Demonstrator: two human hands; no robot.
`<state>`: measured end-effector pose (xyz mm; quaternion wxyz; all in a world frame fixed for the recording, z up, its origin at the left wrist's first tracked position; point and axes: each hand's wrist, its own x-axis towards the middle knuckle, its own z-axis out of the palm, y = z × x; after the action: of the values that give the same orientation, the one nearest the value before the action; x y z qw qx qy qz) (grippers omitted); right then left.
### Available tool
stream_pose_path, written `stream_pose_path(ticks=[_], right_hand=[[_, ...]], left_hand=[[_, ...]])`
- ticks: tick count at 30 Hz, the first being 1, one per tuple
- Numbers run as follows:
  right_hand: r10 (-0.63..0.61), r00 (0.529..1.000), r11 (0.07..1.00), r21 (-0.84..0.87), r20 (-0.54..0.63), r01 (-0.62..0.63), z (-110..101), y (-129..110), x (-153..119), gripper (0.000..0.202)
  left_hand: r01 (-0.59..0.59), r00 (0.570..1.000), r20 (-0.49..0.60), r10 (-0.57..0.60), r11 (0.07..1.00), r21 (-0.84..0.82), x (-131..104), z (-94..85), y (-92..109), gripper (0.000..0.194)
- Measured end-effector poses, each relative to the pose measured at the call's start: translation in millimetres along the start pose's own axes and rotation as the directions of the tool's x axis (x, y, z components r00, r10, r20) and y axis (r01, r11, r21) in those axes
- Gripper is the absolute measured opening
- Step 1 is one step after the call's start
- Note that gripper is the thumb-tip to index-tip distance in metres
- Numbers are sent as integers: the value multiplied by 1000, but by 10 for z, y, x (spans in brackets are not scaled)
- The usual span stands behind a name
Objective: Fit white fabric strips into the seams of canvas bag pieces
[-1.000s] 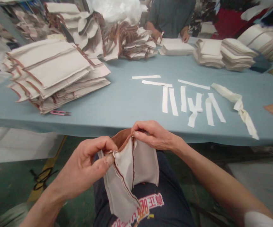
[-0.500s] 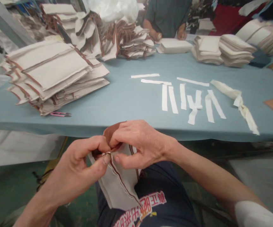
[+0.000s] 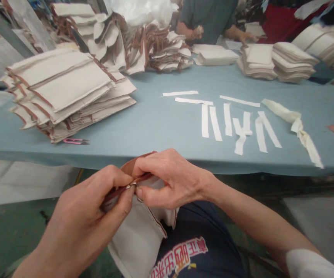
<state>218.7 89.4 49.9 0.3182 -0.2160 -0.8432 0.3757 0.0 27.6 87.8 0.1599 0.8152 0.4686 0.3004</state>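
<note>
Between my hands is a cream fabric pouch with brown-edged seams and a brown lining or band at its top. It hangs over my lap, just in front of the table edge. My left hand pinches the top edge at a seam, thumb and index finger pressed together. Close beside it, my right hand grips the same edge, its thumb near the left fingertips. A small pale bit shows between the thumbs; what it is I cannot make out. Pink thread snips lie on the table beyond my left hand.
The blue-covered table bears a stack of cream fabric pieces at left and several white strips at right. A twisted pale cloth strip lies farther right. Across the table a person stands behind more cream stacks.
My left hand has turned slightly, and the pouch's lower part has swung left and folded. Both hands keep their pinch. Across the table, the person's hands have moved apart.
</note>
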Motion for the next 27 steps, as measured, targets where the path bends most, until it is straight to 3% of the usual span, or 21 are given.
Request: stream_pose_path(ticks=[7, 14, 19, 23, 27], right_hand=[[28, 996, 999, 29, 89, -31, -6, 89, -38, 9], [6, 999, 1000, -12, 50, -5, -94, 153, -63, 7], [-3, 1000, 985, -175, 2, 3, -105, 122, -101, 11], [-56, 997, 912, -410, -48, 32, -66, 98, -107, 21], [-112, 992, 861, -505, -59, 67, 2, 100, -98, 26]], left_hand=[[168, 981, 121, -153, 978, -126, 101, 24, -29, 20], [479, 866, 289, -407, 842, -250, 186, 85, -112, 28], [513, 853, 285, -438, 806, -296, 231, 134, -128, 28], [546, 833, 306, -462, 779, -310, 256, 167, -122, 28], [561, 822, 306, -480, 775, -290, 279, 196, -110, 28]])
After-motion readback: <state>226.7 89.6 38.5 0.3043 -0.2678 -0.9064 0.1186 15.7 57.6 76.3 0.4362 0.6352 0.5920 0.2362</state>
